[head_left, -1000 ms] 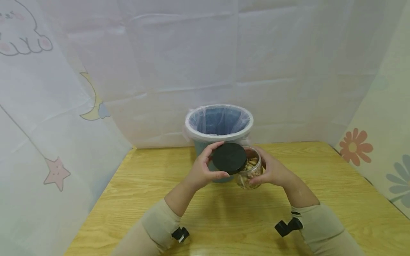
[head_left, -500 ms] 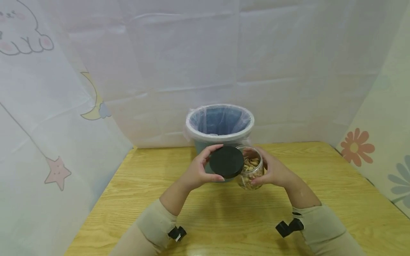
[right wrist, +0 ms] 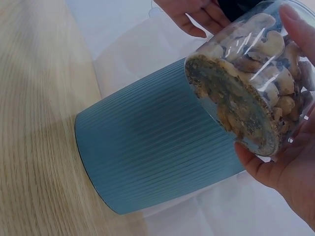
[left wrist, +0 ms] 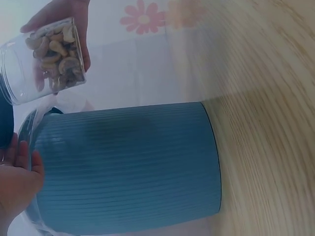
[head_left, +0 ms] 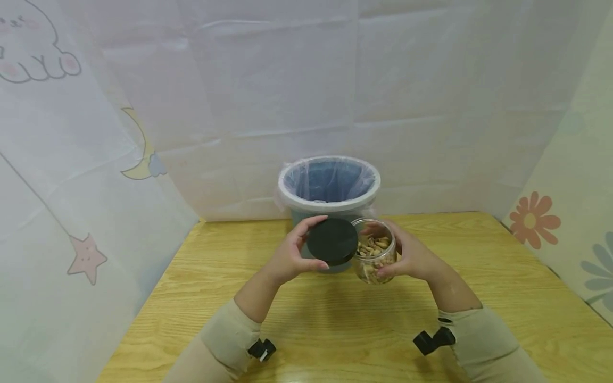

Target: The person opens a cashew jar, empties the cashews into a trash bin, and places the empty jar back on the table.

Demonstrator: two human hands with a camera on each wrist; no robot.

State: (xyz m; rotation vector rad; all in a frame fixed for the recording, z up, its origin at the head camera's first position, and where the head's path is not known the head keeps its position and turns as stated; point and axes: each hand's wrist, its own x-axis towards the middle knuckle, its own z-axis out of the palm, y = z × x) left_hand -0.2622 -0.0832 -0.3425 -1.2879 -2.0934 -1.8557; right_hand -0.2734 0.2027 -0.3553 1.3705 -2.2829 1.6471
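Cashew jar point(head_left: 371, 263) is gripped by the right hand point(head_left: 413, 256), and the left hand point(head_left: 286, 258) clasps the black lid point(head_left: 332, 241).

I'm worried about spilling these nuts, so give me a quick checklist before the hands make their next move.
1. Left hand gripping the black lid: ok.
2. Right hand gripping the jar: ok.
3. Nuts inside the jar: ok.
4. Lid clear of the jar's rim: cannot tell; they sit very close.
5. Bin lined with a bag: ok.
6. Bin bottom bare: cannot tell; it is hidden.
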